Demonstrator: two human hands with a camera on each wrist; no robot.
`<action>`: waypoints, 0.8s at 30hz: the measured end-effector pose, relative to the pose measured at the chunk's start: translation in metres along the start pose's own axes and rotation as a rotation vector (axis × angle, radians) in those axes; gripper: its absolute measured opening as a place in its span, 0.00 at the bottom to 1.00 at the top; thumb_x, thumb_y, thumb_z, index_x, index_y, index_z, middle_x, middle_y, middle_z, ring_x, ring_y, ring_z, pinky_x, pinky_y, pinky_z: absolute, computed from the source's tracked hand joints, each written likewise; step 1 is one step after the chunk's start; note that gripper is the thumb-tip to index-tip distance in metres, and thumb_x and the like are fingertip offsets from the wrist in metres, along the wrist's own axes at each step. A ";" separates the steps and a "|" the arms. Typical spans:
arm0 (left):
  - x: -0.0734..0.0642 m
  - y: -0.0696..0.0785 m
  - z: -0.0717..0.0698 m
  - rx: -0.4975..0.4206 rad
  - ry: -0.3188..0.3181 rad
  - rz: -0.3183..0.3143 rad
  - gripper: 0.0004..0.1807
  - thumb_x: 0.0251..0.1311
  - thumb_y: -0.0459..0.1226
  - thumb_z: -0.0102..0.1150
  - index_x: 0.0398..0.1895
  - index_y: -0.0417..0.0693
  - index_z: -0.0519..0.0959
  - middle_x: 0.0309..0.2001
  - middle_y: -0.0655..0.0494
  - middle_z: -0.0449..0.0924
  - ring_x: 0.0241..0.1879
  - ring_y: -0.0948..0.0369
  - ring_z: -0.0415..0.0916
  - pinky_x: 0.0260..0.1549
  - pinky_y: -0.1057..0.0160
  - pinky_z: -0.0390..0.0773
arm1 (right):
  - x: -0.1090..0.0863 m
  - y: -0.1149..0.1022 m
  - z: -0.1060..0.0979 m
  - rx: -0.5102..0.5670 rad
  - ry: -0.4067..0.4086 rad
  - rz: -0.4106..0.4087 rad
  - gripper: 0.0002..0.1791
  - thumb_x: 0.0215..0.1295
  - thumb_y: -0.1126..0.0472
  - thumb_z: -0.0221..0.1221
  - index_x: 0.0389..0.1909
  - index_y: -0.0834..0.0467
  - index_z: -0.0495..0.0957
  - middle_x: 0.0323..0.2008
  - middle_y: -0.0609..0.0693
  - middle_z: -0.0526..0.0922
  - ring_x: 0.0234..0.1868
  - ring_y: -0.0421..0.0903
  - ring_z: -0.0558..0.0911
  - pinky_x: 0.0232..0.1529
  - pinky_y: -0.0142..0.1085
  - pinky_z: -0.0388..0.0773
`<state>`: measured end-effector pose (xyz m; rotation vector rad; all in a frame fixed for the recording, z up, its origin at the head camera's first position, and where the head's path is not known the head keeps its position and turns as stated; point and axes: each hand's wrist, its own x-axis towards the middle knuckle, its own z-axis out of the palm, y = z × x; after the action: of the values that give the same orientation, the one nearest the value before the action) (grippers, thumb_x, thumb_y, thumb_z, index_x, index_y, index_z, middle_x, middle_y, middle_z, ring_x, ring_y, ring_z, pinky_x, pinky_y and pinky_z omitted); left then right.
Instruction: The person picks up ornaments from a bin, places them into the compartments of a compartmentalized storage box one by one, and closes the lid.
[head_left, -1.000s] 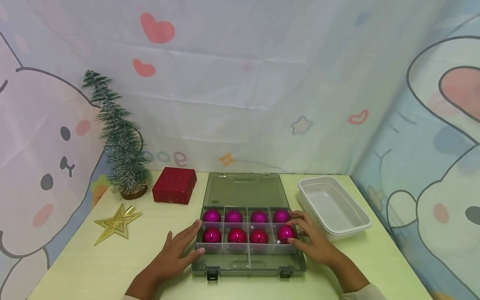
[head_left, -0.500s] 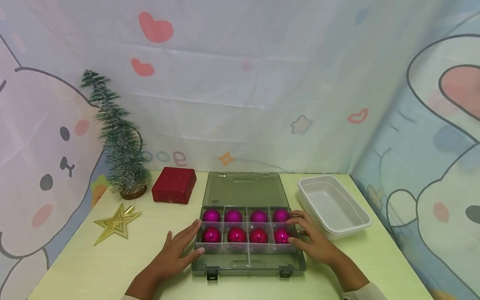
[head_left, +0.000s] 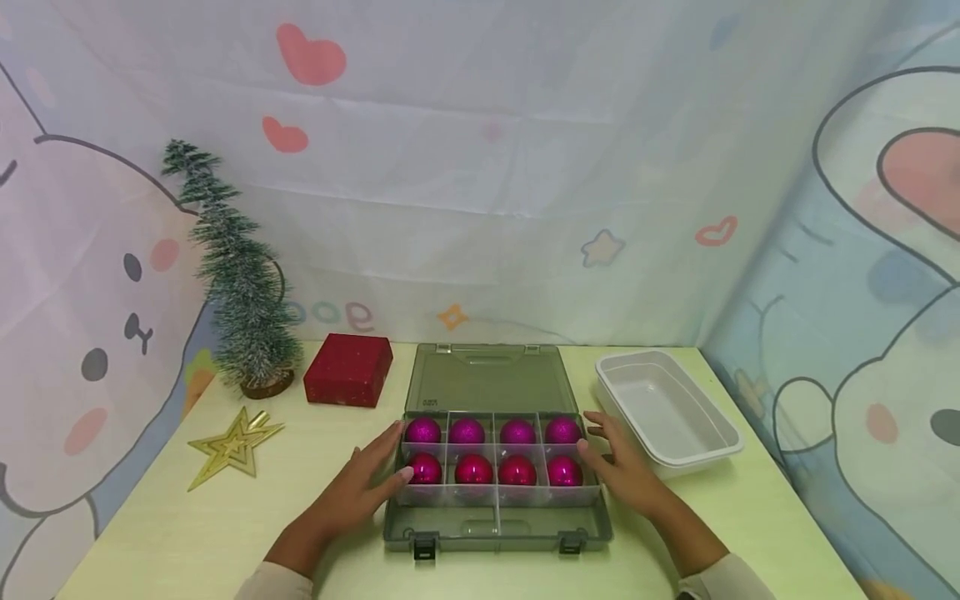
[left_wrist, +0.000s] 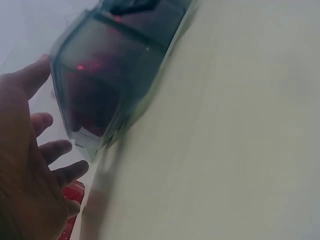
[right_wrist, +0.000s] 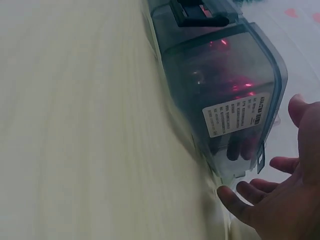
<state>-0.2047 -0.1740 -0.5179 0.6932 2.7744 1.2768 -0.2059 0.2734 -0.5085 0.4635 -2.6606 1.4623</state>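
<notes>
A grey translucent divided box (head_left: pixel 442 523) stands on the table with its lid (head_left: pixel 491 379) folded back. Two rows of its compartments hold shiny and glittery magenta Christmas balls (head_left: pixel 474 469); the front compartments hold none. At the box's left side is my left hand (head_left: pixel 351 493), fingers spread along the wall and thumb tip at the rim. My right hand (head_left: pixel 626 468) is at the opposite side, its thumb by the right rim. In the right wrist view, its loosely bent fingers lie beside the box's end wall, which carries a printed white label (right_wrist: pixel 236 115).
A small frosted Christmas tree (head_left: pixel 247 308) stands at the back left, beside a dark red box (head_left: pixel 348 371). In front of them lies a gold star topper (head_left: pixel 236 446). A white plastic tub (head_left: pixel 671 408) sits right of the divided box, near my right hand.
My right thumb and fingers have drawn back from the rightmost front ball to the rim. My left hand has shifted slightly up along the side. The box stays in place.
</notes>
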 end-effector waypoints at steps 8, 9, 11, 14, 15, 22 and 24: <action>0.025 -0.005 0.003 -0.120 0.012 -0.080 0.45 0.81 0.53 0.56 0.91 0.47 0.50 0.89 0.40 0.50 0.88 0.36 0.48 0.82 0.26 0.52 | 0.016 0.009 0.002 0.139 -0.015 0.133 0.35 0.88 0.52 0.51 0.84 0.67 0.55 0.81 0.72 0.63 0.80 0.73 0.68 0.78 0.66 0.69; 0.028 -0.006 0.003 -0.138 0.016 -0.090 0.45 0.81 0.53 0.56 0.91 0.48 0.50 0.89 0.40 0.50 0.88 0.36 0.49 0.82 0.26 0.52 | 0.018 0.010 0.002 0.156 -0.015 0.146 0.35 0.89 0.52 0.50 0.85 0.67 0.54 0.81 0.72 0.64 0.80 0.73 0.68 0.79 0.66 0.69; 0.033 -0.009 0.003 -0.168 0.023 -0.111 0.45 0.81 0.52 0.56 0.91 0.48 0.49 0.89 0.40 0.51 0.87 0.36 0.52 0.82 0.27 0.52 | 0.023 0.012 0.006 0.180 -0.007 0.180 0.35 0.89 0.51 0.50 0.85 0.65 0.55 0.80 0.72 0.65 0.81 0.72 0.68 0.79 0.65 0.68; 0.040 -0.013 0.004 -0.206 0.033 -0.151 0.45 0.81 0.52 0.57 0.91 0.50 0.49 0.89 0.40 0.51 0.87 0.36 0.54 0.83 0.28 0.52 | 0.027 0.015 0.009 0.199 0.003 0.222 0.35 0.88 0.50 0.50 0.85 0.62 0.55 0.80 0.72 0.66 0.81 0.71 0.68 0.80 0.65 0.67; 0.042 -0.015 0.004 -0.213 0.037 -0.162 0.45 0.81 0.52 0.57 0.91 0.51 0.49 0.89 0.40 0.51 0.87 0.36 0.54 0.83 0.28 0.51 | 0.028 0.016 0.010 0.213 0.005 0.232 0.35 0.88 0.50 0.50 0.86 0.62 0.55 0.80 0.72 0.66 0.81 0.71 0.68 0.81 0.64 0.66; 0.050 -0.020 0.005 -0.263 0.050 -0.204 0.47 0.81 0.52 0.57 0.92 0.49 0.46 0.87 0.38 0.58 0.87 0.37 0.53 0.84 0.30 0.51 | 0.031 0.022 0.011 0.341 0.009 0.259 0.34 0.89 0.57 0.49 0.86 0.64 0.52 0.82 0.72 0.63 0.82 0.67 0.66 0.77 0.48 0.68; 0.050 -0.021 0.005 -0.270 0.049 -0.215 0.48 0.81 0.52 0.57 0.92 0.50 0.45 0.87 0.38 0.58 0.88 0.38 0.52 0.85 0.30 0.50 | 0.031 0.023 0.011 0.343 0.000 0.251 0.34 0.89 0.57 0.48 0.87 0.64 0.51 0.83 0.72 0.62 0.82 0.67 0.65 0.77 0.47 0.67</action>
<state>-0.2568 -0.1626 -0.5275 0.3412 2.5524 1.5932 -0.2416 0.2688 -0.5271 0.1488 -2.5459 2.0030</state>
